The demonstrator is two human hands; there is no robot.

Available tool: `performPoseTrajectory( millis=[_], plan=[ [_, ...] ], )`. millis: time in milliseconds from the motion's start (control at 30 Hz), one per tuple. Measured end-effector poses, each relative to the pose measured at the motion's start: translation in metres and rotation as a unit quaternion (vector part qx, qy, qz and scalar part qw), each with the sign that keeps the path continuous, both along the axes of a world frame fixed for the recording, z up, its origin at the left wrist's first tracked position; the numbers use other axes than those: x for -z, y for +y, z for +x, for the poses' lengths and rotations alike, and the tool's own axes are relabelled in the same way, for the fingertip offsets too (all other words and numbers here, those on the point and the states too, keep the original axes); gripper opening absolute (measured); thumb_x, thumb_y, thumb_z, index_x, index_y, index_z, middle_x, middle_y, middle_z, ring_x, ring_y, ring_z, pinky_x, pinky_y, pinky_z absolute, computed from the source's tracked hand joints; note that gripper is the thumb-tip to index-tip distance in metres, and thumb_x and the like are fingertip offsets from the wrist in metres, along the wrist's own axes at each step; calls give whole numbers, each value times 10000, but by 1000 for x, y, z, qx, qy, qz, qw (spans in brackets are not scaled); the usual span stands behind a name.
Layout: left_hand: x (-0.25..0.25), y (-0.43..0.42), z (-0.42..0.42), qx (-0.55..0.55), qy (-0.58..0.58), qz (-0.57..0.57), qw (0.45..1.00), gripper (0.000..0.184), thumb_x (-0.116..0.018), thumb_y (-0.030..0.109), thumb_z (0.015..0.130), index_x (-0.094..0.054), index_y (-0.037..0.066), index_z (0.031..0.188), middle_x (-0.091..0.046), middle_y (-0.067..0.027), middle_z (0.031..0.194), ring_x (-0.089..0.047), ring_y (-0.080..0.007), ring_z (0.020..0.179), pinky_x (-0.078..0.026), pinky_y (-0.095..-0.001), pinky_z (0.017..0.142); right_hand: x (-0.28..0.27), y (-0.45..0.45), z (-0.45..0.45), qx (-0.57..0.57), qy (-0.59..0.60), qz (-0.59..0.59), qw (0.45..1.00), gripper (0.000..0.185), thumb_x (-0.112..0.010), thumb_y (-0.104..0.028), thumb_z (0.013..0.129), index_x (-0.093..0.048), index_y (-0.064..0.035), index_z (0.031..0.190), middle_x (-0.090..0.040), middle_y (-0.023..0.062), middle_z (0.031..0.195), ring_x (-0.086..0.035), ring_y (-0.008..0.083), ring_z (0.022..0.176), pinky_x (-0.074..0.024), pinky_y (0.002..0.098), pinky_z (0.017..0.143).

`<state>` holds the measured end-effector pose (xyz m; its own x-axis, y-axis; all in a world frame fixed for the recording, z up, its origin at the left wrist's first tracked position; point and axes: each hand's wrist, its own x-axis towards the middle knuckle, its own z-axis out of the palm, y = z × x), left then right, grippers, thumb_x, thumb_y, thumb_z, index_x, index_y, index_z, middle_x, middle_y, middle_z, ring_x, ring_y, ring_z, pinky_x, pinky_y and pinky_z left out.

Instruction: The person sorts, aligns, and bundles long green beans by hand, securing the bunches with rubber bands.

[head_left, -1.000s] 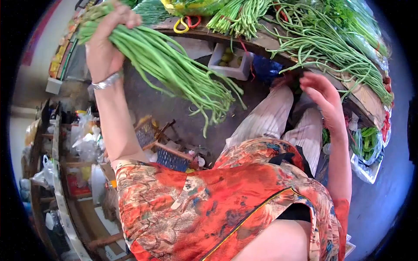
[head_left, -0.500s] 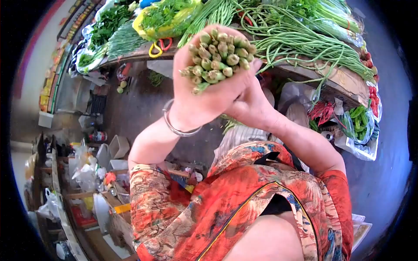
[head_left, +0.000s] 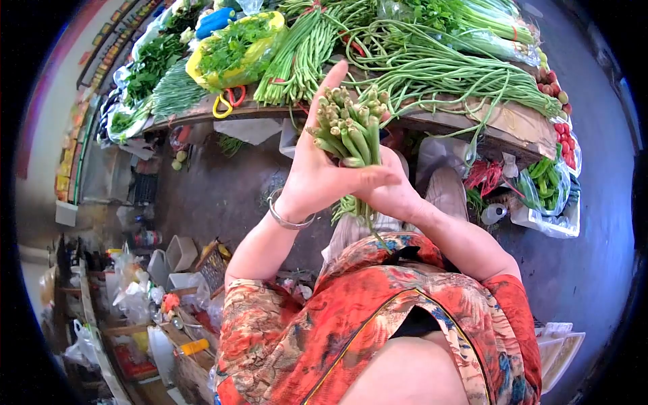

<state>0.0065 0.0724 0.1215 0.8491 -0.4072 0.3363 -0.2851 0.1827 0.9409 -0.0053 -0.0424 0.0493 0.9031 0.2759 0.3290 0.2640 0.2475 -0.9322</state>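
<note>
Upright between my two hands is a bundle of long green beans (head_left: 354, 135), its stem ends facing up towards the camera. My left hand (head_left: 331, 169), with a silver bangle at the wrist, rests around the bundle's near and left side. Its thumb lies across the front and one finger points up. My right hand (head_left: 391, 185) grips the bundle lower down from the right; most of its fingers are hidden behind the beans. The lower ends hang below my hands, over my lap.
A wooden counter (head_left: 506, 125) ahead bears loose long beans (head_left: 466, 74), tied bean bunches (head_left: 297, 67) and greens in a yellow bag (head_left: 236, 54). Red-and-yellow-handled scissors (head_left: 228, 101) lie at its edge. Green peppers (head_left: 545, 185) are at the right, cluttered shelves (head_left: 128, 331) at the left.
The bundle has gone from my raised left hand at the upper left to between both hands at the centre. Since the middle frame it has lowered, and my left hand's grip has loosened.
</note>
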Motion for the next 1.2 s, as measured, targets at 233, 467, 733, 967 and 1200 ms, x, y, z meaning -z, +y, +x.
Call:
performPoseTrajectory(
  millis=[233, 467, 733, 967, 1200],
  plan=[
    [26, 5, 2, 20, 44, 99, 994, 804, -835, 34, 645, -422, -23, 1332, -588, -179, 1208, -607, -245, 1059, -500, -337, 886, 22, 1, -2, 15, -53, -19, 998, 357, -666, -49, 767, -567, -29, 1109, -625, 72, 964, -579, 135, 901, -489, 288, 761],
    [38, -16, -3, -14, 22, 138, 990, 328, -770, 20, 711, -607, -8, 994, -666, -42, 880, -641, -114, 837, -522, -268, 772, 26, -33, -6, -5, -119, -168, 979, 590, -727, -62, 725, -500, -99, 1268, -554, 84, 1215, -508, 183, 1119, -379, 313, 996],
    [48, -46, 1, 116, 129, 158, 972, 367, -737, 42, 751, -590, 19, 1087, -651, -37, 1008, -617, -107, 920, -512, -276, 803, 4, -99, -7, -3, -60, 80, 995, 1441, -943, -265, 460, 29, -89, 1509, -250, 198, 1506, -208, 286, 1417, -129, 412, 1152],
    [83, -57, 1, 252, 21, 266, 930, 577, -754, 80, 711, -496, 20, 1223, -570, -71, 1174, -557, -169, 1100, -497, -333, 884, -4, -103, -26, 161, -189, -69, 966, 252, -712, -94, 755, -661, -27, 993, -611, 109, 843, -612, 240, 768, -501, 322, 686],
    [64, -74, -7, 291, 116, 233, 921, 563, -876, 215, 653, -567, 17, 1081, -614, -48, 1026, -571, -122, 966, -498, -292, 823, -2, -115, -32, 127, -163, -82, 975, 110, -634, -54, 755, -618, -30, 861, -602, 101, 804, -604, 242, 730, -495, 315, 653]
  ],
)
